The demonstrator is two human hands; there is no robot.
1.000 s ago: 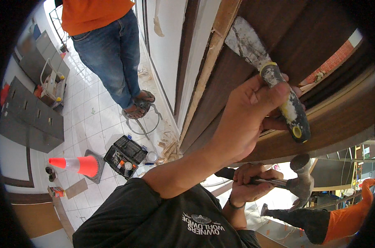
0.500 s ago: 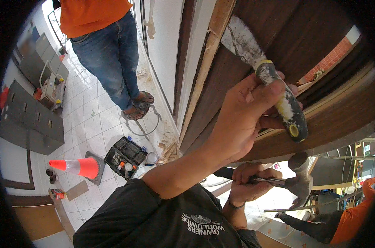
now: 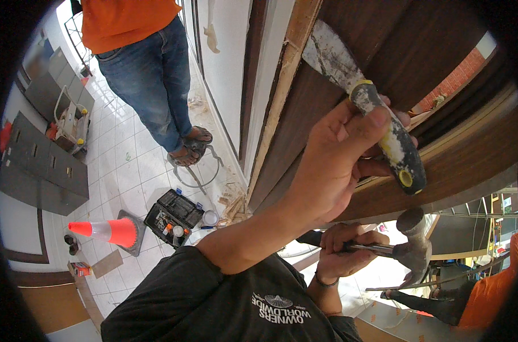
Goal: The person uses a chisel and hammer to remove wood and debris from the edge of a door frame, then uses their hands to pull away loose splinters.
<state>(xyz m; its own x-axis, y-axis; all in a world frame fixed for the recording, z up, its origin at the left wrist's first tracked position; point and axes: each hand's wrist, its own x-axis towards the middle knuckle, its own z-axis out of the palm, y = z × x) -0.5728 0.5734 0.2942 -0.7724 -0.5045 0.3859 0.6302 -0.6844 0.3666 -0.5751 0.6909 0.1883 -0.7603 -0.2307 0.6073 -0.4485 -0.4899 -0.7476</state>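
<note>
1. The place looks like an office which is under renovation.
2. Office: grey filing cabinets (image 3: 45,162) stand on the white tiled floor (image 3: 125,181).
3. Renovation: on this floor are an orange cone (image 3: 106,229), an open toolbox (image 3: 176,214) and wood scraps (image 3: 233,208).
4. Also, a hammer (image 3: 415,251) and a scraper (image 3: 369,98) are in hand.

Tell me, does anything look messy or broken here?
Yes: pale, jagged wood scraps litter the white tiled floor untidily. The metal scraper with black-and-yellow handle in the left hand looks dirty: whitish residue smears its blade and grip.
</note>
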